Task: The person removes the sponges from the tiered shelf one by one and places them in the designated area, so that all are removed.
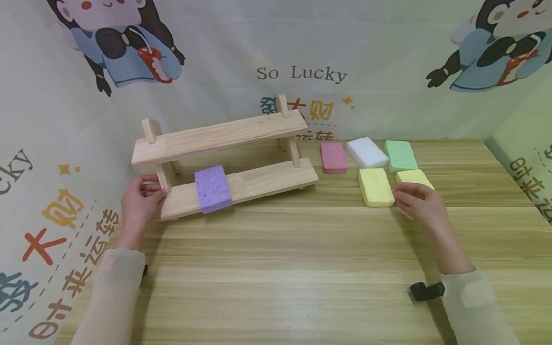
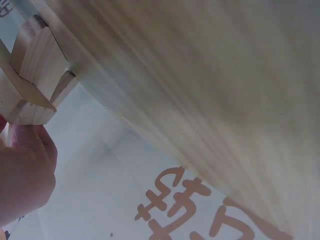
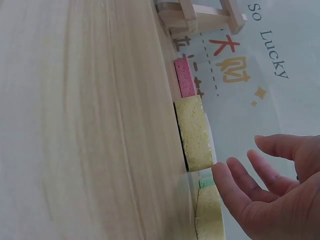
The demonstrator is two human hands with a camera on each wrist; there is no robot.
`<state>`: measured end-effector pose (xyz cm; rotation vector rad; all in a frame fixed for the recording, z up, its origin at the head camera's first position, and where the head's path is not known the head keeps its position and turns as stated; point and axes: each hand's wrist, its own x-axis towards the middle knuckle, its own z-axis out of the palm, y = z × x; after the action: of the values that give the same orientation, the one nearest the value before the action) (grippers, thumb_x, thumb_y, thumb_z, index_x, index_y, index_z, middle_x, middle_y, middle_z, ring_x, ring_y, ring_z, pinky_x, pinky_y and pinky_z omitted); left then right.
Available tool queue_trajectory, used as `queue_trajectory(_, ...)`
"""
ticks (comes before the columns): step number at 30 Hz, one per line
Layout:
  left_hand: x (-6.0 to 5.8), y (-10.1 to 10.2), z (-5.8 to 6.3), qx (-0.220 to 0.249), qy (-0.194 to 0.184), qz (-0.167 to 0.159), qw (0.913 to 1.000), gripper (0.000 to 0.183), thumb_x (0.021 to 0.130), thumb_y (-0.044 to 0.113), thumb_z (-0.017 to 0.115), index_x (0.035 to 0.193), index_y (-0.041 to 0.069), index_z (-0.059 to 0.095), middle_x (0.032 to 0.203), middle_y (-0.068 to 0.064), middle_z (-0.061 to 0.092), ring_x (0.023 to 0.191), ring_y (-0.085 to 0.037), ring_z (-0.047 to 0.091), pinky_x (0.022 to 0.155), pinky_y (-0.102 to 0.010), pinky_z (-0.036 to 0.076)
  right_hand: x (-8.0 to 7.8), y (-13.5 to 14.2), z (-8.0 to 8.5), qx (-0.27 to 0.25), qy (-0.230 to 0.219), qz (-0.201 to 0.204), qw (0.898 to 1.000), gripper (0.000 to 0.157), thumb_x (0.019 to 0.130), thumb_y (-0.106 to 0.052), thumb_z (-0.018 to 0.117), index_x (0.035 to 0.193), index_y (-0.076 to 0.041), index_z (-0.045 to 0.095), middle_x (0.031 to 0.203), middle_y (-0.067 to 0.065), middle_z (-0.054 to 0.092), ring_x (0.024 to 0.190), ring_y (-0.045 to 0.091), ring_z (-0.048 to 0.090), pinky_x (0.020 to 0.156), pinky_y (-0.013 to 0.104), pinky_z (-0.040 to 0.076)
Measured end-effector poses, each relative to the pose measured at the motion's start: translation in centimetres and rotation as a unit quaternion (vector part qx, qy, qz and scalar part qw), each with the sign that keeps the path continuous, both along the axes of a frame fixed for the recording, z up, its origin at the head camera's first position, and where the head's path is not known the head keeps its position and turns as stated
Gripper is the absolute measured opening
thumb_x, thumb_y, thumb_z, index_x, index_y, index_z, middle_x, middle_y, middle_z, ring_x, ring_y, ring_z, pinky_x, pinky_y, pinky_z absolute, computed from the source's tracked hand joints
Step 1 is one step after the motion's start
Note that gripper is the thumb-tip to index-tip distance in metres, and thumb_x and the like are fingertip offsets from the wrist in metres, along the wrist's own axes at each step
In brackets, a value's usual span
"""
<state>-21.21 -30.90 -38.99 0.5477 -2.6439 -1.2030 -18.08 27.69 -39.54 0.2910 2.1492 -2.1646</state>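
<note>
A two-tier wooden rack [image 1: 224, 134] stands at the back left. My left hand [image 1: 142, 197] grips the left end of its lower board; the left wrist view shows the fingers against the rack's end [image 2: 32, 95]. A purple sponge [image 1: 213, 189] lies across the lower board, overhanging its front edge. At the right, my right hand [image 1: 420, 206] reaches over the sponges with fingers apart. Its fingertips are at the corner of a yellow sponge [image 1: 376, 188], and a second yellow sponge [image 1: 414, 178] lies partly behind the hand. In the right wrist view this hand [image 3: 275, 190] holds nothing.
Behind the yellow sponges lie a pink sponge [image 1: 333, 157], a white sponge [image 1: 367, 152] and a green sponge [image 1: 400, 155]. The wooden tabletop [image 1: 276, 268] stretches in front. A printed cloth [image 1: 224, 43] hangs behind the table and along its sides.
</note>
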Motion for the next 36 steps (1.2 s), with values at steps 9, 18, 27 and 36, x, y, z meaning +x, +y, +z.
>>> queue_trajectory(9, 0.0, 0.0, 0.1, -0.005, -0.007, 0.003, 1.0000, 0.042, 0.095, 0.014, 0.065, 0.135, 0.006, 0.053, 0.108, -0.005, 0.062, 0.075, 0.006, 0.048, 0.070, -0.013, 0.041, -0.3, -0.7, 0.6, 0.015, 0.025, 0.019, 0.999, 0.013, 0.096, -0.009, 0.064, 0.108, -0.014, 0.062, 0.094, -0.015, 0.068, 0.086, -0.004, 0.068, 0.078, 0.013, 0.055)
queue_trajectory(18, -0.2, 0.0, 0.1, -0.005, -0.010, 0.007, 0.9999, 0.042, 0.095, 0.014, 0.066, 0.134, 0.006, 0.054, 0.103, 0.000, 0.060, 0.080, 0.002, 0.048, 0.070, -0.014, 0.041, -1.1, -2.6, 0.7, -0.007, 0.042, 0.020, 0.999, 0.018, 0.096, -0.005, 0.062, 0.113, -0.008, 0.060, 0.093, -0.016, 0.069, 0.087, -0.004, 0.069, 0.078, 0.014, 0.055)
queue_trajectory(27, -0.1, 0.0, 0.1, -0.005, -0.004, 0.002, 1.0000, 0.042, 0.095, 0.013, 0.066, 0.134, 0.005, 0.054, 0.105, -0.003, 0.062, 0.076, 0.006, 0.048, 0.068, -0.011, 0.041, -1.9, -5.3, 0.9, 0.012, 0.052, 0.026, 0.998, 0.028, 0.094, -0.003, 0.063, 0.120, 0.004, 0.057, 0.091, -0.016, 0.069, 0.084, -0.003, 0.069, 0.078, 0.016, 0.056)
queue_trajectory(36, -0.1, -0.2, -0.1, 0.000, 0.002, -0.004, 1.0000, 0.042, 0.094, 0.011, 0.066, 0.134, 0.004, 0.053, 0.108, -0.005, 0.062, 0.071, 0.011, 0.048, 0.067, -0.008, 0.042, -2.6, -8.6, 1.2, 0.071, 0.060, 0.049, 0.994, 0.046, 0.097, -0.010, 0.062, 0.135, 0.012, 0.049, 0.096, -0.018, 0.063, 0.086, -0.006, 0.066, 0.083, 0.017, 0.056)
